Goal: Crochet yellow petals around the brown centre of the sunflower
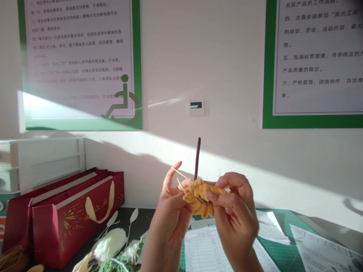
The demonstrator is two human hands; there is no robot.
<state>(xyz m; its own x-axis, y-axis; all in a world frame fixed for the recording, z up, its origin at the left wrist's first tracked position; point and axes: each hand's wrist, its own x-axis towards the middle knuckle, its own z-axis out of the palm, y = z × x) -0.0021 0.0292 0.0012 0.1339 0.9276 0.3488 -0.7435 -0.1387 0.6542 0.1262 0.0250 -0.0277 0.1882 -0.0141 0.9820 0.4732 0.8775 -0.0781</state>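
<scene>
**Over the counter (136, 219): two hands on a yellow crocheted piece (198, 196)**

From my remote view, left to right: red gift boxes (76, 217) stand on the counter, with white crocheted pieces (109, 243) beside them. The left hand (170, 215) pinches the crochet, yellow yarn (179, 173) running over its raised forefinger. A dark crochet hook (197, 158) stands upright from the piece. The right hand (234, 211) holds the other side, fingers closed narrowly on it. Printed sheets (204, 251) and a green cutting mat (283, 241) lie below.
</scene>
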